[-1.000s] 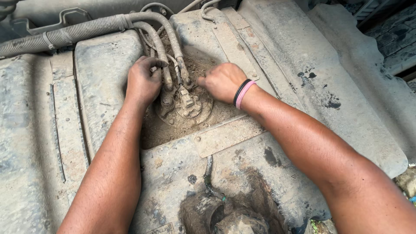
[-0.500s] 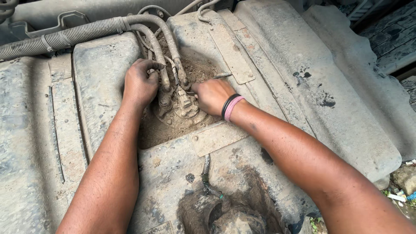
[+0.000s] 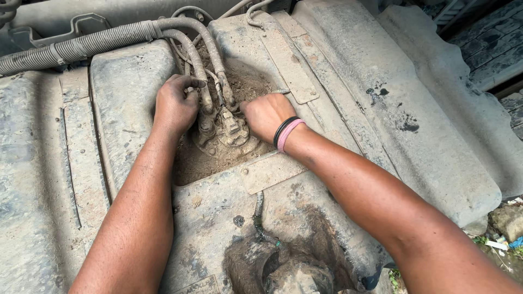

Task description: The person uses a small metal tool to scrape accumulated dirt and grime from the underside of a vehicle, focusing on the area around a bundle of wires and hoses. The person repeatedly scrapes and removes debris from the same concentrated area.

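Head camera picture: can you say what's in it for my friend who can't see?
Two bare hands, left hand and right hand, grip dirty hoses at a round fitting on a dusty grey tank. The right wrist wears bands.

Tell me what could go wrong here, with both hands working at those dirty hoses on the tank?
Loose dirt lies packed around the fitting; if a hose comes off, some could fall into the opening. The left hand is closed around a stiff, grimy hose, so a hard pull might crack it or slip. The right hand is wedged close to the metal parts, so a sudden release could scrape the knuckles.
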